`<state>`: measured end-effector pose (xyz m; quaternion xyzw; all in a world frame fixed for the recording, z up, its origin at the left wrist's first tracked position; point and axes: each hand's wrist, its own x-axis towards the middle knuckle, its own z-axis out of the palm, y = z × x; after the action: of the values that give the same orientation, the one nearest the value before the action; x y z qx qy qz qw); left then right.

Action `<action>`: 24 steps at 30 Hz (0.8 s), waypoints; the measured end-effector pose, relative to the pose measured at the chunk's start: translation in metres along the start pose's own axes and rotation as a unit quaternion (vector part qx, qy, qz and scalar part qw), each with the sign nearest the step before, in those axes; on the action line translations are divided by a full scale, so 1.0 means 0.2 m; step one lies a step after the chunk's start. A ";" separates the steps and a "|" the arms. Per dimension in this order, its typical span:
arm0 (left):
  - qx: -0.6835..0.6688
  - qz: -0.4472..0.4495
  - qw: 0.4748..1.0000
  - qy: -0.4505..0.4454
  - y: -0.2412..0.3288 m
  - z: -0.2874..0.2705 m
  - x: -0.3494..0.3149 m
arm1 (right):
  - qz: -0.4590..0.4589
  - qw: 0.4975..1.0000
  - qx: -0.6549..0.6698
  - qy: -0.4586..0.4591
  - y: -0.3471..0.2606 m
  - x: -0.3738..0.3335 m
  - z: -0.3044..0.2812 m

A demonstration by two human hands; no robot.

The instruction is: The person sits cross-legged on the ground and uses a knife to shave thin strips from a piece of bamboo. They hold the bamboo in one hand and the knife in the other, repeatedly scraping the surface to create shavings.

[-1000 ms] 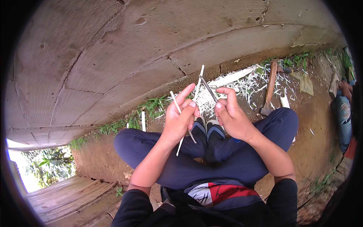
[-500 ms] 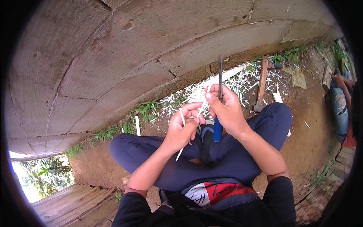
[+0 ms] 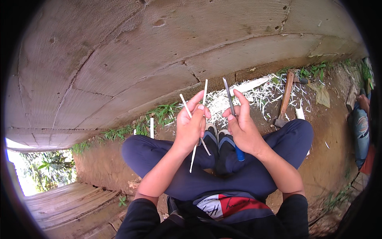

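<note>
Two thin pale wooden sticks are held in my left hand (image 3: 189, 129), its fingers closed round them. One stick (image 3: 205, 88) stands nearly upright, while the other stick (image 3: 184, 101) leans across it so that they cross at the fingers. My right hand (image 3: 247, 135) grips a narrow-bladed knife (image 3: 228, 92) with a blue handle (image 3: 239, 153). Its blade points up and away from me, a short gap from the sticks. Below the hands are my crossed legs (image 3: 163, 149) and feet in dark sandals (image 3: 226, 145).
White wood shavings (image 3: 217, 105) cover the ground along a block wall (image 3: 119, 59). At the right lie a wooden-handled hammer-like tool (image 3: 287, 93) and a dark-handled tool (image 3: 301, 79). Another person's jeans (image 3: 359, 131) show at the far right. Boards (image 3: 63, 203) line the lower left.
My hands have moved apart. The upright stick that reached my right hand now stands free of it, held in the left alone. The knife has tilted to the left.
</note>
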<state>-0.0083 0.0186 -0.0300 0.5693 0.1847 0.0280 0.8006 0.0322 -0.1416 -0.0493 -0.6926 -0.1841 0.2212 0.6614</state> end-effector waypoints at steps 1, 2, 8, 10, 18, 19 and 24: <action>-0.011 -0.001 1.000 0.008 0.00 -0.01 0.00 | -0.013 1.000 -0.020 -0.007 -0.01 0.00 0.01; -0.018 0.003 1.000 0.011 0.01 -0.01 0.00 | 0.003 0.999 -0.032 -0.037 -0.04 0.00 0.01; -0.028 0.023 0.999 0.017 0.01 -0.03 0.00 | 0.028 0.995 -0.002 -0.093 -0.09 -0.04 0.08; -0.026 0.028 0.999 0.016 0.01 -0.03 -0.01 | 0.031 0.995 0.006 -0.096 -0.10 -0.05 0.09; -0.048 0.032 0.998 0.021 0.01 -0.04 -0.01 | -0.016 0.997 -0.002 -0.070 -0.07 -0.08 0.13; -0.048 0.029 0.998 0.025 0.02 -0.04 -0.01 | -0.021 0.997 -0.003 -0.074 -0.07 -0.08 0.13; -0.030 0.025 0.999 0.037 0.03 -0.04 -0.02 | -0.054 0.996 -0.026 -0.066 -0.05 -0.10 0.16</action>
<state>-0.0135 0.0258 -0.0262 0.5483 0.1992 0.0743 0.8088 -0.0024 -0.1246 -0.0393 -0.6826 -0.2706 0.2253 0.6404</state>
